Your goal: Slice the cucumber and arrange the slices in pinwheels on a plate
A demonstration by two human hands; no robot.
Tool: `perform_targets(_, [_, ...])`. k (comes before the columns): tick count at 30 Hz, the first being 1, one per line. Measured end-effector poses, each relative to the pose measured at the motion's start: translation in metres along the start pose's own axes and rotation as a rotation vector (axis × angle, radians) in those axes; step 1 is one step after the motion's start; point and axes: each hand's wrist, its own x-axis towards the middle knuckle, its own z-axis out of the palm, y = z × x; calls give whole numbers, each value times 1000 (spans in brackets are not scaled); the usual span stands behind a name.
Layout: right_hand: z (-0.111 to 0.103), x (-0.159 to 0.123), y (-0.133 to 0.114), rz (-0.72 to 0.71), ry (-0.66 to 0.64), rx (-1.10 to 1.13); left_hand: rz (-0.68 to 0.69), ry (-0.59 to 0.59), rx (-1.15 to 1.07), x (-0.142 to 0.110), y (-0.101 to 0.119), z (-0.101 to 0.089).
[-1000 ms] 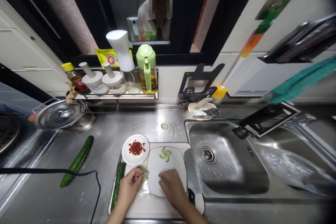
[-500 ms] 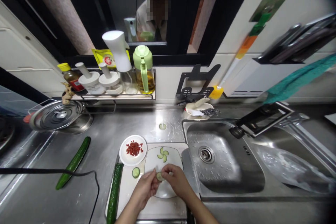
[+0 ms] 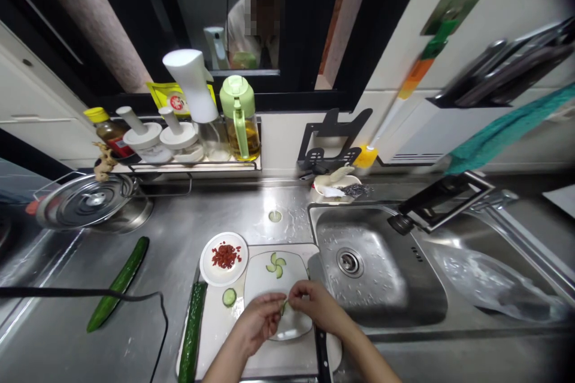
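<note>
Broad counter left, sink edge right | left hand, right hand pinch cucumber slice

The left hand, right hand and forearms are bare; the reflected top looks pale.

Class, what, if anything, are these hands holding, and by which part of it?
A cucumber slice, seemingly pinched near its upper edge by the fingertips of the left hand and right hand; the fingers hide the exact grip.
</note>
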Motion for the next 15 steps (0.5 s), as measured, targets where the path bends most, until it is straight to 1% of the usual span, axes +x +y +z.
perform_targets(3, [-8,4,10,12,12,-123,121,83,190,7,-1,2])
perform_targets(6, [-13,10,19,25,41,-224,283,153,424,15,-4,6])
perform_targets(9, [-17,15,22,32,74,-368,424,231,663,21,-6,13])
perform_targets(12, [-20,17,18,41,118,-529,509,310,875,24,-8,21])
perform_targets(15, [-20,18,12,52,139,-664,542,333,1027,24,-8,29])
